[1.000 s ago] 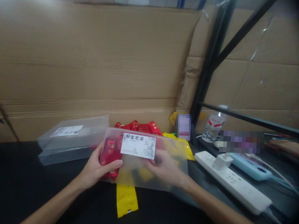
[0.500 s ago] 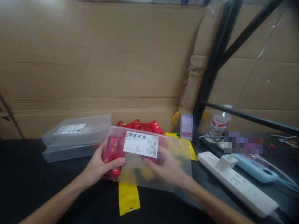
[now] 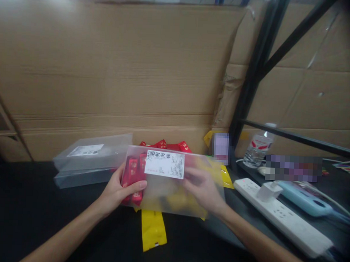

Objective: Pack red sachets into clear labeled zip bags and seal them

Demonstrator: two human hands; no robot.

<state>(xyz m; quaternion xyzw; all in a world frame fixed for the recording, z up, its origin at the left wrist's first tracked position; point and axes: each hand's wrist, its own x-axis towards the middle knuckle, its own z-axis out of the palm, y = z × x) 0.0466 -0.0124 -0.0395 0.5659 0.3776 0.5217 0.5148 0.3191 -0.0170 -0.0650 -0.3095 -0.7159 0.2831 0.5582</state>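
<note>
My left hand (image 3: 120, 188) is closed round the left end of a frosted clear plastic bag (image 3: 160, 203), its thumb lying across the front. Small red packets (image 3: 132, 171) show through that end. A white label (image 3: 164, 164) with black characters is on the bag's face. My right hand (image 3: 203, 186) reaches in at the bag's right side and shows hazily through the plastic. Its fingertips are blurred near the label, so whether they hold anything is unclear. Below the bag, a yellow packet (image 3: 154, 232) lies on the black table.
Two frosted bags (image 3: 104, 155) lie stacked on the left, the upper one labelled. More red packets (image 3: 184, 146) and yellow packets (image 3: 227, 177) lie behind. On the right are a white power strip (image 3: 287, 221), a light blue device (image 3: 305, 198), a water bottle (image 3: 258, 146) and a black metal frame (image 3: 249, 91).
My right hand has drawn back slightly to the right inside the bag, away from behind the label. My left hand keeps its hold. The whole view has shifted a little.
</note>
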